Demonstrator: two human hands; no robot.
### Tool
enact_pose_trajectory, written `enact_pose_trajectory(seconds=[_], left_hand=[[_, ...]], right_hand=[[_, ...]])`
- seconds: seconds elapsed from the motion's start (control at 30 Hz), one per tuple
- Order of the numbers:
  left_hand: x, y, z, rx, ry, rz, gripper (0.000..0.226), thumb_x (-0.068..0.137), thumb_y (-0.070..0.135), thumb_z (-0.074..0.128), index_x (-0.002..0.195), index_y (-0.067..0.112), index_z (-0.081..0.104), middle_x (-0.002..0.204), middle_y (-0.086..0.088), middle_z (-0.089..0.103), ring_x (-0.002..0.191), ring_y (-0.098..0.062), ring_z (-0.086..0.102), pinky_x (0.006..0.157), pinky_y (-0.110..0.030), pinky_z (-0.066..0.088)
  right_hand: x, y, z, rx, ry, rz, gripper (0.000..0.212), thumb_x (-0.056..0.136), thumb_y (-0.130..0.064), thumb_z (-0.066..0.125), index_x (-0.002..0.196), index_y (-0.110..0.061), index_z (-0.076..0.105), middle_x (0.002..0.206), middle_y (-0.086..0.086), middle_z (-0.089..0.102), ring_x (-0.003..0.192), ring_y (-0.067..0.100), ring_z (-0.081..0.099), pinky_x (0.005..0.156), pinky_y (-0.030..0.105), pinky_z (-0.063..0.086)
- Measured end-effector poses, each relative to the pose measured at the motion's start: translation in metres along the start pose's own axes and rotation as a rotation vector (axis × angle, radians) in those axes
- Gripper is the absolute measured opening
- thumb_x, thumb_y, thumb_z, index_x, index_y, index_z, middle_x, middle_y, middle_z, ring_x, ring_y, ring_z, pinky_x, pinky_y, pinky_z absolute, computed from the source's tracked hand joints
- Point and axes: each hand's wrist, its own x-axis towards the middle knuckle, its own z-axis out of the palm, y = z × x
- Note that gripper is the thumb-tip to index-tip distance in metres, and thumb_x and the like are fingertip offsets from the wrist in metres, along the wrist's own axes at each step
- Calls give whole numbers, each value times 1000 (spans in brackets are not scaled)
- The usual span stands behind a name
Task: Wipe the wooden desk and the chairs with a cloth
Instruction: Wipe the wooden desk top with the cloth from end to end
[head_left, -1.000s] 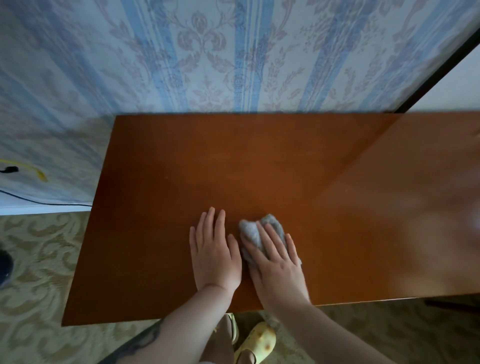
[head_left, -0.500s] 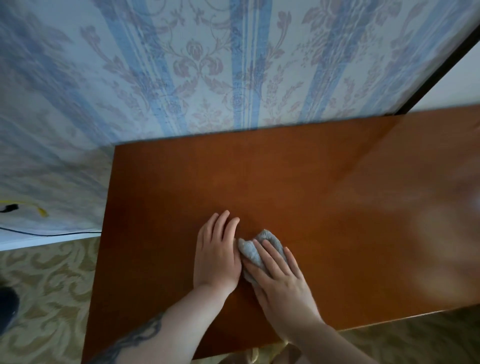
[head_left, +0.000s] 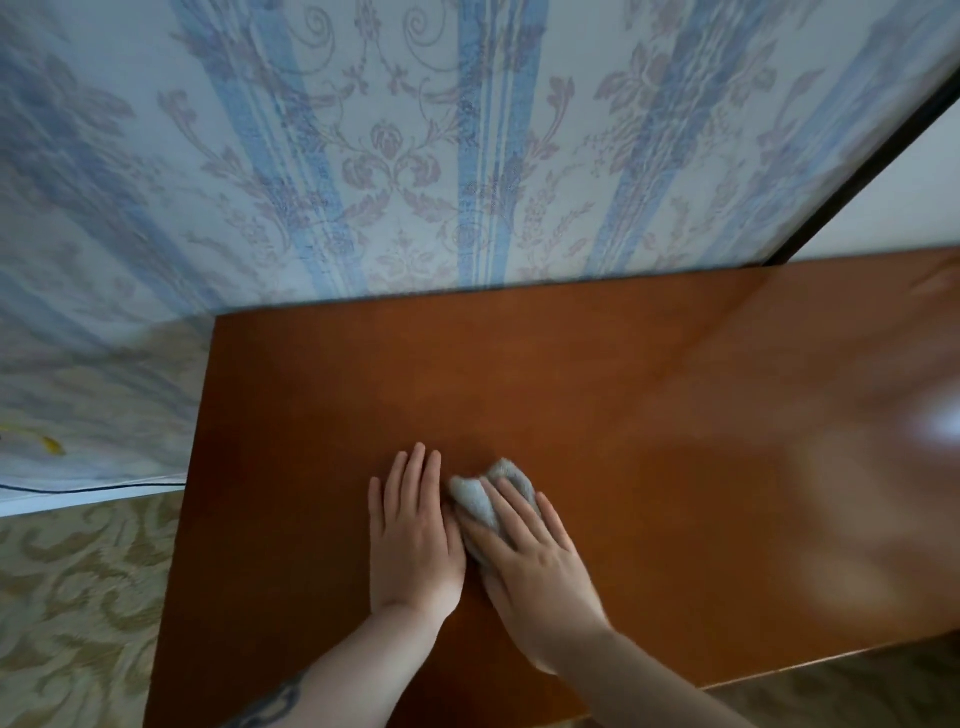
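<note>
Nearest the camera, my two bare forearms rise from the bottom of the view and cross the near edge of the glossy reddish-brown wooden desk (head_left: 649, 415); the left forearm bears a dark tattoo. My left hand (head_left: 415, 540) lies palm down on the desk top, fingers straight and close together, grasping nothing, roughly midway between the desk's left edge and its centre and closer to the near edge than to the far one. My right hand (head_left: 530, 566) lies just beside it, the two hands touching along their inner sides. The right hand presses flat on a small crumpled light-grey cloth (head_left: 480, 501), its fingers extended over the fabric and not closed around it; whether the thumb tucks under the cloth I cannot tell. The cloth rests on the desk top, partly covered by my right fingers, with its bunched end showing beyond the fingertips and touching the side of my left hand.

Toward the desk's right edge the polished surface carries a pale blurred sheen with a small bright glare spot.

Left of the desk lies a beige floor covering with an olive scroll pattern (head_left: 67, 597). The desk's far edge meets a wall papered in pale blue stripes with mauve floral ornament (head_left: 415, 156). A thin dark cable (head_left: 93, 488) runs along the foot of that wall at the left. At the far right corner a dark vertical strip (head_left: 857, 171) borders a plain white surface.
</note>
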Motion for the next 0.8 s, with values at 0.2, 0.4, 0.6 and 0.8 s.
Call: enact_pose_trajectory(seconds=[0.2,0.4,0.6,0.8], left_hand=[[0,1,-2,0,2,18,54,96,32,23,143,16,45,151,-3,40,143,-19,29,117,-42,14],[0,1,-3,15,-6,32,54,94,31,27,141,14,47,149,-4,42,141,-20,31,115,-44,18],[1,2,-5,14,-33,29,55,94,31,25,143,14,45,151,-4,40,142,-21,30,115,-45,18],[-1,3,-4,22,-22,19,54,95,31,25,142,15,45,150,-3,40,142,-21,31,117,-46,21]], right_hand=[[10,76,-10,-154,-92,-55,52,101,-44,23,153,-40,18,161,-3,19,149,14,7,117,44,6],[45,1,1,26,72,311,58,92,-36,25,149,-31,37,157,4,31,147,22,19,119,45,13],[-11,46,-6,-150,-77,-205,56,99,-44,34,153,-38,20,160,-3,21,149,16,14,114,44,12],[56,45,-15,84,44,336,51,102,-39,24,153,-39,15,163,-3,9,149,12,-7,120,35,-7]])
